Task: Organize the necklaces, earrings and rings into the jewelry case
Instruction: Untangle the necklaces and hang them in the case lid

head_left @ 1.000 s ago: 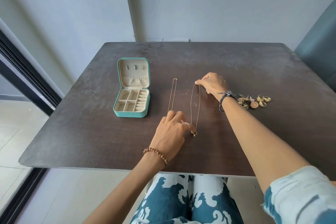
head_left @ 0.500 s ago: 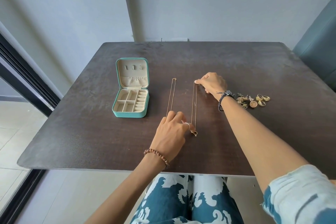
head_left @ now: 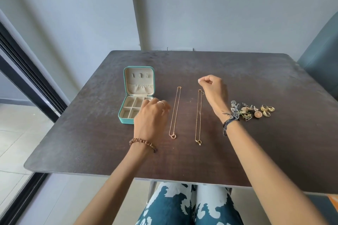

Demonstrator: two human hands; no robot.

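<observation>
- A dark brown table [head_left: 256,151] with a worn, streaked top
- A grey wall [head_left: 219,5] behind it
- A teal chair [head_left: 321,56] at the right edge
- A black-framed window [head_left: 27,71] on the left
- Pale floor tiles [head_left: 14,133] below the window

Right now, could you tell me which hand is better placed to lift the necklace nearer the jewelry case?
Left. The left hand hovers between the case and that necklace; the right hand is beyond the other necklace.
</observation>
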